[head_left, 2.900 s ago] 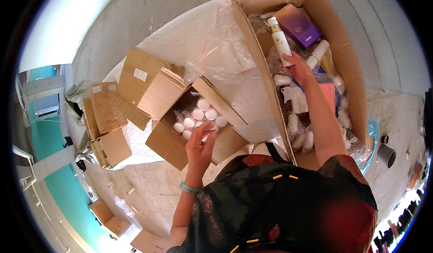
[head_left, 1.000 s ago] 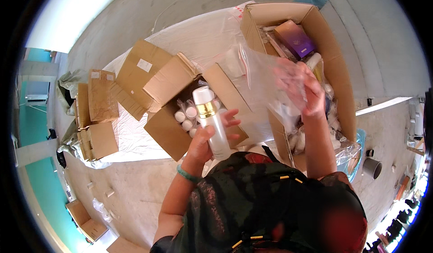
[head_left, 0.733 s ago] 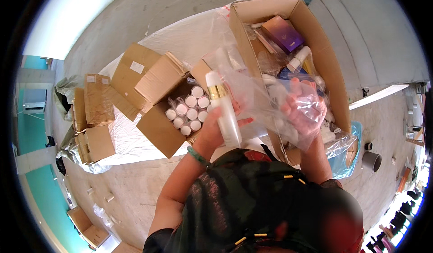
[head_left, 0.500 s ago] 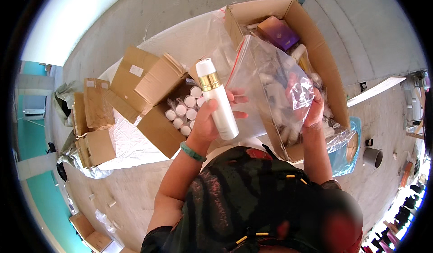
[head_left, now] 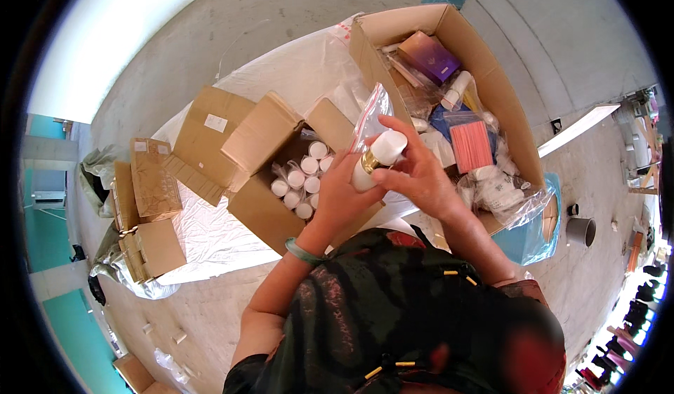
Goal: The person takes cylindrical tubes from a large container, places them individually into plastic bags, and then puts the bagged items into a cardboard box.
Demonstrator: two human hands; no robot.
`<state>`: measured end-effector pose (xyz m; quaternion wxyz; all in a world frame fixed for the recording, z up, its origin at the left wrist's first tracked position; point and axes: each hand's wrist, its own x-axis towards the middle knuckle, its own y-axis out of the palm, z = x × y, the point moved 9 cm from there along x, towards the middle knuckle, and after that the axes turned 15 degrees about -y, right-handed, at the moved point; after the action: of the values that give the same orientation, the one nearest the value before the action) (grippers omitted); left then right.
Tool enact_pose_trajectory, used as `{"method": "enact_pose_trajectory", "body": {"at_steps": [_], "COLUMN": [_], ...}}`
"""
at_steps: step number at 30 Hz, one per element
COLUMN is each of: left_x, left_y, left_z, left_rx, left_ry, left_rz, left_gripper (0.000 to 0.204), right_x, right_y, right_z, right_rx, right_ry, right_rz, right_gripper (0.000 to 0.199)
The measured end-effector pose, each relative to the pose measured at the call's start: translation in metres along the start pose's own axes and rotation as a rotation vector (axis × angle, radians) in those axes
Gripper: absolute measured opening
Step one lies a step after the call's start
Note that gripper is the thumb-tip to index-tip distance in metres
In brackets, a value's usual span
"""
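Observation:
A white pump bottle with a gold collar point(head_left: 371, 159) and white cap point(head_left: 389, 147) is tilted between my two hands, cap toward the right. My left hand point(head_left: 340, 192) is closed around its body, which it mostly covers. My right hand point(head_left: 430, 183) closes its thumb and fingers about the cap end. A clear zip bag with a red strip point(head_left: 373, 116) stands up behind the hands; which fingers hold it is hidden. Left of my hands, an open carton point(head_left: 263, 215) holds several white-capped bottles point(head_left: 295, 179) in clear wrapping.
At right, a large open carton point(head_left: 502, 85) holds a purple-orange box point(head_left: 430, 57), a pink packet point(head_left: 471, 147) and wrapped bottles. More brown cartons point(head_left: 154, 183) stand at far left on the white-covered table point(head_left: 210, 232). A grey bucket point(head_left: 580, 232) is on the floor.
The bottle has tipped over, its cap now pointing right. My right hand has come left from the large carton to the bottle, bringing the zip bag along, which uncovers that carton's contents.

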<state>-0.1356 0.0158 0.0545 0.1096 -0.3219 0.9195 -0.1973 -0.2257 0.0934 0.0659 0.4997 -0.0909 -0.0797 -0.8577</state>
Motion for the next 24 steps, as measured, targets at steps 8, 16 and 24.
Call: {"method": "enact_pose_trajectory", "body": {"at_steps": [8,16,24], "left_x": [-0.006,0.004,0.014], "left_y": [-0.025,-0.052,-0.022], "left_z": [0.015,0.022,0.079], "left_rx": [-0.02,-0.098,-0.641], "left_ry": [0.112,-0.002,-0.448], "left_rz": [0.025,-0.034,0.183], "left_gripper": [0.03,0.034,0.044], "right_x": [-0.009,-0.026,-0.041], "right_y": [-0.004,-0.06,-0.066], "right_z": [-0.021,0.012,0.028], "right_rx": [0.131,0.091,0.051], "right_ry": [0.026,0.024,0.015], "right_rz": [-0.112,-0.318,-0.353], "right_gripper": [0.057,0.056,0.057]}}
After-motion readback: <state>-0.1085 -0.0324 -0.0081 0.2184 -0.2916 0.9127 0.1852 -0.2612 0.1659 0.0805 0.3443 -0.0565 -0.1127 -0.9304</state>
